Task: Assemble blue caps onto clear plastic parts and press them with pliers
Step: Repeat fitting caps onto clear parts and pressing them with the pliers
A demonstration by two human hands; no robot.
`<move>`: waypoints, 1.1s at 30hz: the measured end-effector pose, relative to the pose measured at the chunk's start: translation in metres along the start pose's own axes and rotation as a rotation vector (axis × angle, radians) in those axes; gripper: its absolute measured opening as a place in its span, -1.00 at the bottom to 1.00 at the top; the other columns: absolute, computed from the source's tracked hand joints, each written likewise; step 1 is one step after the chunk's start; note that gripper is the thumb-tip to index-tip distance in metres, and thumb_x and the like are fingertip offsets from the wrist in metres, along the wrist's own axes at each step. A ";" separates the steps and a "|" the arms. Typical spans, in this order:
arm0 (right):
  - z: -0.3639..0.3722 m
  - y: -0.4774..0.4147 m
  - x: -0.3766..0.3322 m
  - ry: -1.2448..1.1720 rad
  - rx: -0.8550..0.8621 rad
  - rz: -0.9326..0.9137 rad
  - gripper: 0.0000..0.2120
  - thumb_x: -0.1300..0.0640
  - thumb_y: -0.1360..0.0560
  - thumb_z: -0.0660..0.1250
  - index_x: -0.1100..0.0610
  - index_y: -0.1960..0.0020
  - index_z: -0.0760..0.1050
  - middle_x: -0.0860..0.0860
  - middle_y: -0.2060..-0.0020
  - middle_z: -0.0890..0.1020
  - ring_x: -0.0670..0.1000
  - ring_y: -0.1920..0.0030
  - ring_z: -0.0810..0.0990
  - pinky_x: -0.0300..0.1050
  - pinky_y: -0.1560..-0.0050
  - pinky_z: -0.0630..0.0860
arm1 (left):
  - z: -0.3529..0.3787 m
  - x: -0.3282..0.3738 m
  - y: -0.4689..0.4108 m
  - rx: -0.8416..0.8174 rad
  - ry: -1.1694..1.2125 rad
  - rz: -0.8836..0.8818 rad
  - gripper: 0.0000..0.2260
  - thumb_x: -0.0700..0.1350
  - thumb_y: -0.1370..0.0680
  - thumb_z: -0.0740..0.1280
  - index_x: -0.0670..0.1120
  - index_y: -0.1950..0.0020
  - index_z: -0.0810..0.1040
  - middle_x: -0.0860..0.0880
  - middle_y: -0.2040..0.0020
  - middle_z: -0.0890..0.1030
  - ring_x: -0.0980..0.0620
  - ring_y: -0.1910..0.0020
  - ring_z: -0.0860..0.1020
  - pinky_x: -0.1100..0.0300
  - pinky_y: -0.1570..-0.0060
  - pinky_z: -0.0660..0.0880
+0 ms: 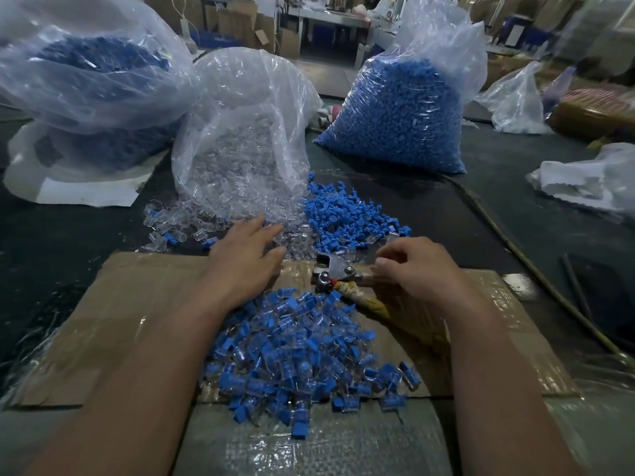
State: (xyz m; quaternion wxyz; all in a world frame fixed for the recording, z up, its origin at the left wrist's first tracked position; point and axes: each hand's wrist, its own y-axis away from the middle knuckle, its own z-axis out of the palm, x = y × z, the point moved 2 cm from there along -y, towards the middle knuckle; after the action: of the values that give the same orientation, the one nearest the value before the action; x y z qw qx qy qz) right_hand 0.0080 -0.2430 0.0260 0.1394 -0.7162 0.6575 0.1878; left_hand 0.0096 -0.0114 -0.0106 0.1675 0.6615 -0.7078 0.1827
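A head-camera view shows a person's two bare arms over a dark tabletop. The left hand, at centre frame, has its fingers spread and straight. The tips touch loose clear plastic parts spilling from an open clear bag above, probably to draw out the next one.

The right hand, right of centre, has its fingers curled and the tips drawn together at the upper handle of the pliers. Whether it grips the handle or pinches a small part cannot be told.

The pliers lie on taped cardboard, with the steel head between the hands and the wrapped handles running to the lower right, likely kept close for pressing. Loose blue caps sit just above the pliers beside the clear parts, seemingly so both supplies are within one reach. A heap of assembled pieces fills the lower centre.

A full blue bag stands at upper right, and a second bag at upper left. Behind them is a dim workshop with benches and cartons.
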 end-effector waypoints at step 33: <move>0.029 -0.031 -0.009 0.144 0.063 -0.037 -0.73 0.16 -0.55 0.21 0.06 -0.23 0.49 0.05 -0.19 0.45 0.04 -0.20 0.39 -0.17 -0.07 0.28 | -0.020 0.014 0.027 0.322 0.473 0.028 -0.90 -0.18 -0.50 0.35 0.03 0.11 0.52 0.13 0.16 0.49 0.23 0.22 0.49 0.41 0.22 0.40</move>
State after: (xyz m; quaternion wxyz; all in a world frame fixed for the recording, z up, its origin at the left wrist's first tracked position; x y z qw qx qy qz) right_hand 0.0356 -0.2197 0.0029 0.1176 -0.7353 0.6579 0.1124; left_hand -0.0187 -0.0124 0.0131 0.2180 0.6087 -0.6201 0.4444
